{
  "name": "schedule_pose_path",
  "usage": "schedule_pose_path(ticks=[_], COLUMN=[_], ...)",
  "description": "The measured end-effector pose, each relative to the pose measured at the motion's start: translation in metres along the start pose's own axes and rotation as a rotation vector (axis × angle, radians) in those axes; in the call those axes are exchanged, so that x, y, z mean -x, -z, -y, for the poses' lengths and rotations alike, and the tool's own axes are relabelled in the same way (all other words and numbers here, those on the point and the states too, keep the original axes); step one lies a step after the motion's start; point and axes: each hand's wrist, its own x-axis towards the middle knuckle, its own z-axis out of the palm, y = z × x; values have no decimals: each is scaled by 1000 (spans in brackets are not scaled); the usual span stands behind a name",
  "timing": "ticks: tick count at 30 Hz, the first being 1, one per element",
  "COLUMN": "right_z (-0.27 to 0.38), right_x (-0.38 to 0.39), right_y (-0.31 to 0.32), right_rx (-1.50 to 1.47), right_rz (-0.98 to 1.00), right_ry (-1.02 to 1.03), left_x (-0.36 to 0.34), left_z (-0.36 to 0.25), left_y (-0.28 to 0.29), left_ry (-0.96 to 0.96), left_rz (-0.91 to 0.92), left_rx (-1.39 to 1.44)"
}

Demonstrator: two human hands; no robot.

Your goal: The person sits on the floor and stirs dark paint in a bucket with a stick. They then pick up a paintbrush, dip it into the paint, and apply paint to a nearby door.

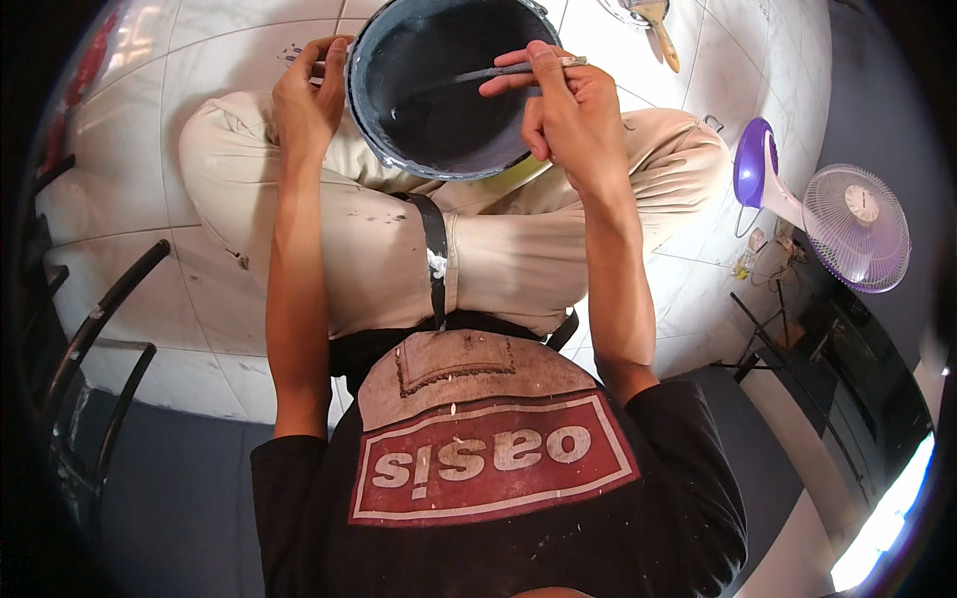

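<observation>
A dark bucket with a paint-smeared rim stands in front of my crossed legs. Dark grey paint, or a similar liquid, lies inside it. At the bucket's left side is my left hand, its fingers bent against the rim. My right hand is above the right part of the bucket and pinches a thin, paint-coated stick between thumb and fingers. The stick points left over the bucket, and its far end reaches down to the grey liquid.
Up and to the right, a paintbrush with a wooden handle rests by a round, shiny lid or dish. A purple and white fan is on the right, with cables near it. Black metal tube frames stand at the left. White tiles cover the floor.
</observation>
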Motion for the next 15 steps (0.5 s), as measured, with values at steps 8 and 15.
schedule_pose_path(ticks=[8,15], right_z=[5,17], right_x=[6,21], right_y=[9,30], right_rx=[-99,-207], right_rz=[-76,-177], right_ry=[-9,-41], left_x=[-1,3], left_z=[4,2], left_y=[0,1], left_ry=[42,35], left_rz=[3,6], left_rx=[3,-9])
